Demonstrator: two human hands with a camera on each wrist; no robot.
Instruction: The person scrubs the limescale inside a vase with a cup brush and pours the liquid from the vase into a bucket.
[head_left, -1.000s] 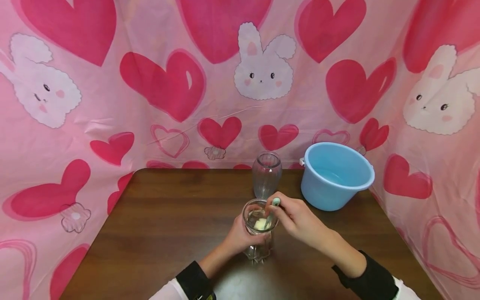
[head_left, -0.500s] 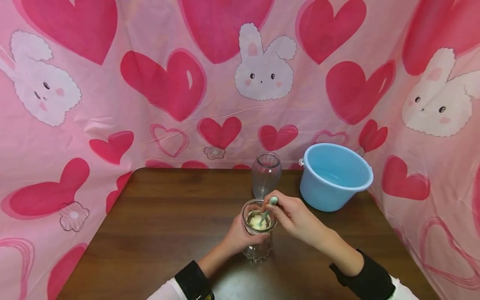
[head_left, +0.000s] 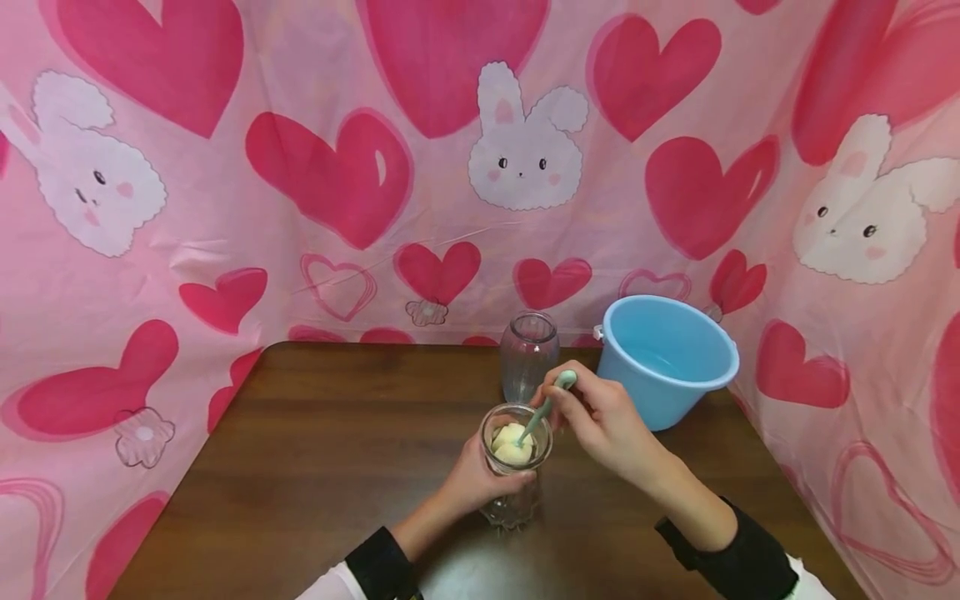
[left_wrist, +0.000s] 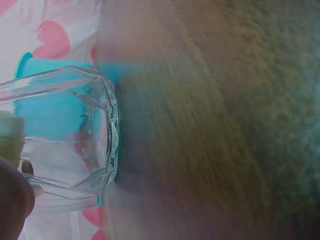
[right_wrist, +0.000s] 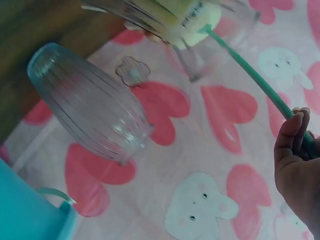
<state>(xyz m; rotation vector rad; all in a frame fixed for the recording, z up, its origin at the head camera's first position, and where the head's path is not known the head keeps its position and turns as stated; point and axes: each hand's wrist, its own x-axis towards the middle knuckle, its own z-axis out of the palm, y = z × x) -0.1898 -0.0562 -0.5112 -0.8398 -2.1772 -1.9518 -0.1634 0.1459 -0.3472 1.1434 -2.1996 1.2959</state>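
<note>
Just below my right hand [head_left: 606,417], the sponge [head_left: 512,454] is inside the glass [head_left: 506,510]. With this hand I pinch its handle [head_left: 538,417]; my left hand [head_left: 478,479] grips the glass. Wiping inside seems the present step; next calls, I think, for steady turning. Beyond stand vase [head_left: 529,367] and bucket [head_left: 667,404].

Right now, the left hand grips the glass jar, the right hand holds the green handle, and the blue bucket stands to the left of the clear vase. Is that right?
No: the blue bucket stands to the right of the clear vase, as the head view shows. The left hand grips the glass jar, and the right hand holds the green handle.
</note>
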